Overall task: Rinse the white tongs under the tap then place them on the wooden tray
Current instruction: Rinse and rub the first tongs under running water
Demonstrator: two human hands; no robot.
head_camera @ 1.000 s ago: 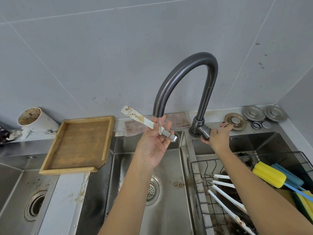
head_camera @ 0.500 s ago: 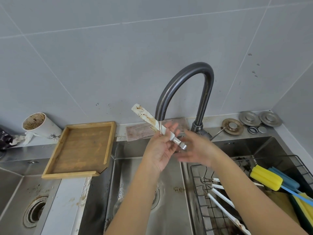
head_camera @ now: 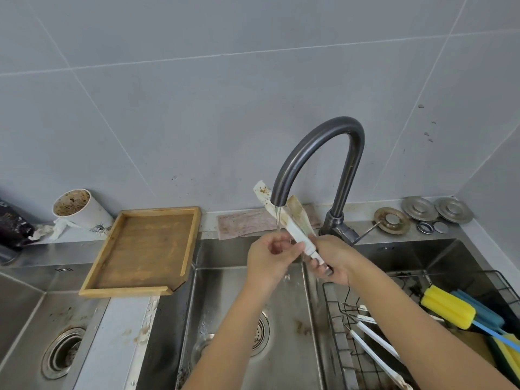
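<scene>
My right hand [head_camera: 330, 260] grips the hinge end of the white tongs [head_camera: 292, 229], fingers curled round the metal end low in the palm. My left hand [head_camera: 268, 253] sits just beside them, fingers half curled at the lower shaft — I can't tell if it pinches the tongs or only brushes them.

The tongs point up and away, both blades spread apart, brown residue on the tips. They're held over the middle sink [head_camera: 242, 347], not yet near the wooden tray [head_camera: 146, 249], which rests on the desk to the left w/ one corner overhanging the basin.

A thin stream falls from the tap [head_camera: 318, 153] spout, running between the blades and down toward my left fingers.

My judgement: rinse is under way, tips look dirty. To do it well I'd tilt the tongs so each stained blade passes under the stream, rub w/ the left fingers, rotate to wet both faces — keep the grip firm, wet plastic likely slips.
</scene>
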